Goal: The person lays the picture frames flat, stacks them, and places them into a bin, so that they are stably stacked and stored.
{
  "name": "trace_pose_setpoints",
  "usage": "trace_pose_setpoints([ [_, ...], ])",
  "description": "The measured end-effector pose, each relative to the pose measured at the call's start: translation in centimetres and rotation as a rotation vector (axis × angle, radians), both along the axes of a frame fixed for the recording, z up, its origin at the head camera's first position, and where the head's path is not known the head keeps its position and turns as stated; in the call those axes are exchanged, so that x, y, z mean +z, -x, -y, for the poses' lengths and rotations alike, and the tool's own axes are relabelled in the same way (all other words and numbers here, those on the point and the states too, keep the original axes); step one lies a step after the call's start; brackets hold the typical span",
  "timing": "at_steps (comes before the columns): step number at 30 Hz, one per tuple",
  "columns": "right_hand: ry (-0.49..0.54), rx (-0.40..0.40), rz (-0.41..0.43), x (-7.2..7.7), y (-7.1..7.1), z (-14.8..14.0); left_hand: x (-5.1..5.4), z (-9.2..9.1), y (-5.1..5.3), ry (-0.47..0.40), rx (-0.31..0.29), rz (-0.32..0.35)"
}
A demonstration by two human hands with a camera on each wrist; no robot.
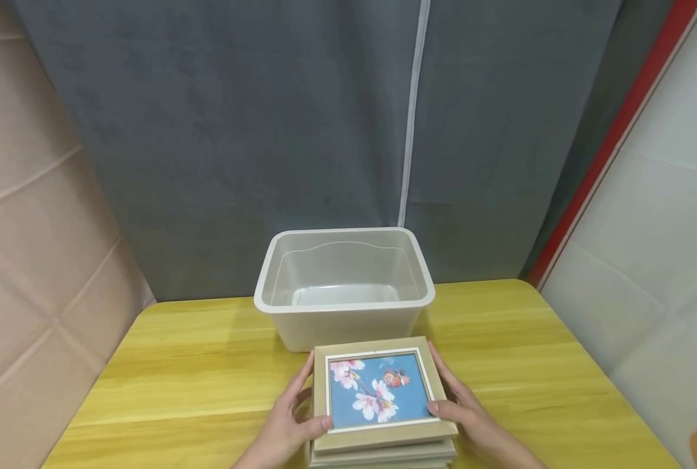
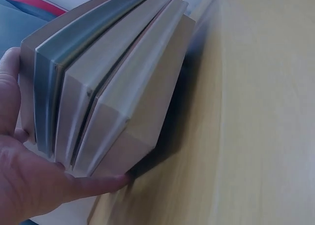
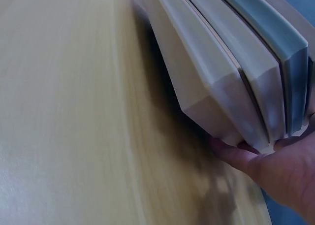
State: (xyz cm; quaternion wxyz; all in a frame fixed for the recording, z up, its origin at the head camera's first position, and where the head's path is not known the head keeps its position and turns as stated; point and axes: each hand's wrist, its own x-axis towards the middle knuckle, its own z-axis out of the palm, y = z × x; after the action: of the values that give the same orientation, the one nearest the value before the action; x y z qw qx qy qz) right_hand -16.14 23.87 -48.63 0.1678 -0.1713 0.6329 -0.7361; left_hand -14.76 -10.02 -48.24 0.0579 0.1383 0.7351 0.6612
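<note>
Near the table's front edge is a stack of picture frames (image 1: 384, 443), gripped between my two hands. Pink blossoms and a butterfly on blue show in the top picture frame (image 1: 378, 391), which has a tan border. On the left side my left hand (image 1: 290, 417) holds the stack, its thumb over the top frame's near corner. My right hand (image 1: 466, 410) grips the opposite side, thumb also on top. Both wrist views show the frames' thick edges (image 2: 133, 67), with fingers reaching along the stack. Whether the stack touches the table is unclear.
Directly behind the stack stands a pale grey plastic bin (image 1: 345, 322) with nothing in it. The yellow wood-grain table (image 1: 196, 371) extends to both sides. A dark grey curtain (image 1: 237, 143) hangs behind, with light padded walls left and right.
</note>
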Motion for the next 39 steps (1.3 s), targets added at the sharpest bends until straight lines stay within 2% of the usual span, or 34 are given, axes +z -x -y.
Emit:
trace_pose_setpoints([
  [9,0.022,0.013,0.030,1.4,-0.5,-0.2,1.9,-0.2,-0.8,-0.073,-0.002,0.042],
  [12,0.017,0.012,0.010,2.1,-0.5,-0.3,2.6,-0.2,-0.8,-0.086,-0.009,0.052],
  [18,-0.001,-0.003,-0.092,3.3,-0.3,-0.4,3.9,-0.2,-0.4,-0.120,-0.038,0.043],
  [24,-0.016,-0.031,-0.116,4.9,-0.2,-0.5,5.1,-0.2,0.1,-0.114,-0.063,0.035],
  [28,-0.068,-0.080,-0.128,6.1,0.0,-0.4,6.1,0.0,0.6,-0.080,-0.077,0.031],
  [33,-0.077,-0.089,-0.081,7.5,0.0,-0.4,7.2,0.3,1.2,-0.052,-0.088,0.033],
  [39,-0.105,-0.062,-0.014,9.6,0.2,-0.7,8.3,0.3,1.4,-0.107,-0.121,0.054],
])
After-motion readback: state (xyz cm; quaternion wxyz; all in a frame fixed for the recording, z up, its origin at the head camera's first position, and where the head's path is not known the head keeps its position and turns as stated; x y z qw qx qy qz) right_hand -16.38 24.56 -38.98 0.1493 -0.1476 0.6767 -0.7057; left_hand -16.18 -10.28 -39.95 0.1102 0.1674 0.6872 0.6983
